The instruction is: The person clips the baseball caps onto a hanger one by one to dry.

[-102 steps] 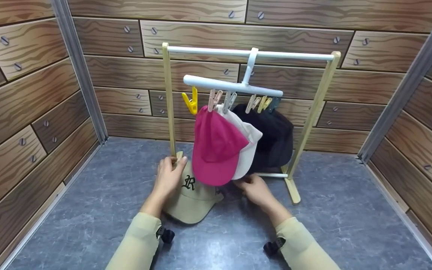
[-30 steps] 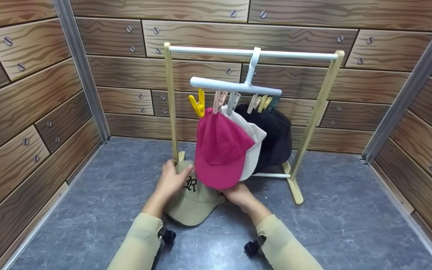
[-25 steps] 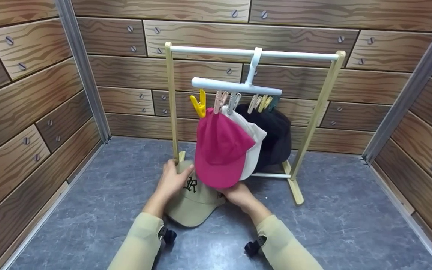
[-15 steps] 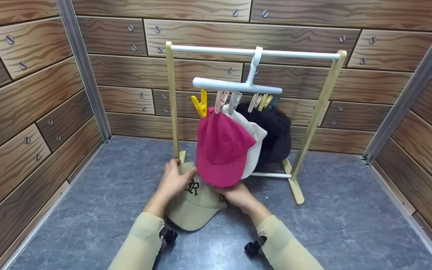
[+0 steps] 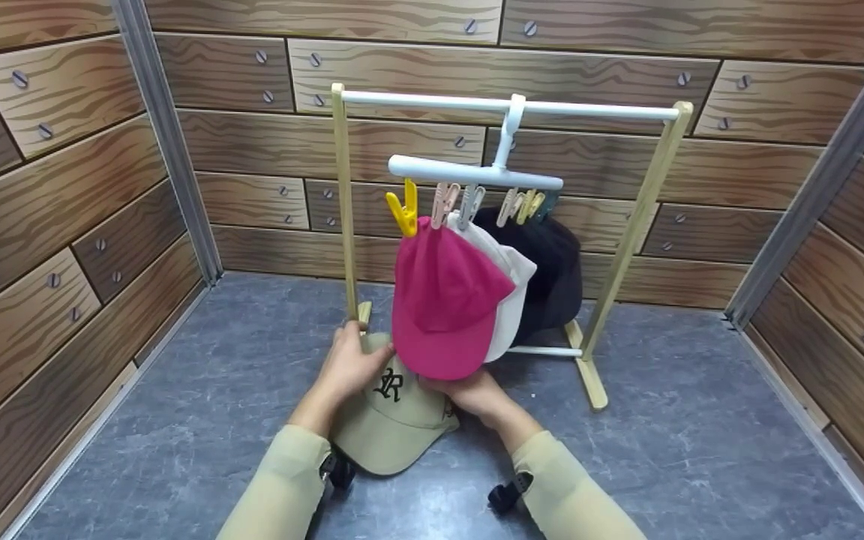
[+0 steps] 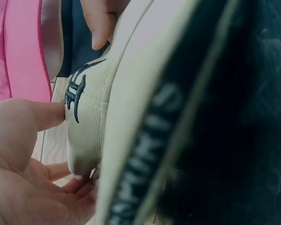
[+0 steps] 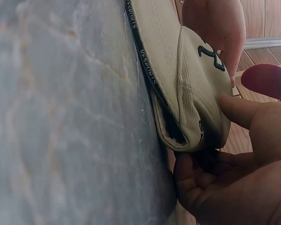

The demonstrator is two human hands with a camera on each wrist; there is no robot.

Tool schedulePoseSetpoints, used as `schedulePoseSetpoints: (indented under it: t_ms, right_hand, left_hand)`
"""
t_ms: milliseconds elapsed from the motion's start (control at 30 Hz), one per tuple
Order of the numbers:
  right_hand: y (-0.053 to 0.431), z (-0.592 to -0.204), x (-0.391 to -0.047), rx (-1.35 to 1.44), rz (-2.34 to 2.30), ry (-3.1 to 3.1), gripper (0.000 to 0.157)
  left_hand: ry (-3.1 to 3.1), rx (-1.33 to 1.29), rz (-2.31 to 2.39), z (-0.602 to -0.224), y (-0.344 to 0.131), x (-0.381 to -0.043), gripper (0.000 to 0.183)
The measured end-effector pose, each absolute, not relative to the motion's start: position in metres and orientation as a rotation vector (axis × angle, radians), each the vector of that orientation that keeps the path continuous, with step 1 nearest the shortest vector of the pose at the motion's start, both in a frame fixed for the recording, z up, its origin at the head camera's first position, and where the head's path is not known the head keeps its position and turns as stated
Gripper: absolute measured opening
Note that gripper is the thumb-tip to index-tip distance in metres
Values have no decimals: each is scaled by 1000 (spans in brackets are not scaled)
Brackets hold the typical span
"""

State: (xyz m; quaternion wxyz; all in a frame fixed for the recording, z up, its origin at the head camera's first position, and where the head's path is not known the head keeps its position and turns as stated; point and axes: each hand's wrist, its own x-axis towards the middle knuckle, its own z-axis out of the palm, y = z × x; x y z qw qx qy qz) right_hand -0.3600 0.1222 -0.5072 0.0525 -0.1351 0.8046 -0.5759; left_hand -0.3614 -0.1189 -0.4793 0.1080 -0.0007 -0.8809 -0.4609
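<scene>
A tan baseball cap (image 5: 394, 435) with a dark embroidered emblem is low in front of a small rack, brim toward me. My left hand (image 5: 349, 365) grips the left side of its crown; in the left wrist view the thumb presses the front and the fingers curl behind. On the other side, my right hand (image 5: 477, 394) holds the crown between thumb and curled fingers (image 7: 189, 187), as the right wrist view shows. Just above hangs a pink cap (image 5: 447, 300), which partly hides the right hand. Behind it are a white cap (image 5: 514, 289) and a black cap (image 5: 556, 285).
A T-shaped hanger (image 5: 469, 172) with several clothespins hangs from the rack's white top bar (image 5: 417, 101). The yellow clothespin (image 5: 406, 210) at its left end pinches nothing. Wooden posts (image 5: 634, 225) and feet (image 5: 591, 382) flank the caps. Wood-patterned walls (image 5: 252, 142) enclose the grey floor (image 5: 672, 420).
My right hand has moved left from beneath the hanging caps to the tan cap's side. The tan cap and left hand have shifted slightly toward me and to the right.
</scene>
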Motion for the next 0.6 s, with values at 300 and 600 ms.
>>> schedulePoseSetpoints:
  t_ms: [300, 600]
  right_hand:
    - [121, -507, -360, -405, -1795, 2383, 41]
    - [119, -507, -358, -444, -1887, 2305, 28]
  left_hand:
    - [-2618, -62, -1322, -479, -119, -361, 69]
    - [-2643, -100, -1306, -478, -119, -361, 57]
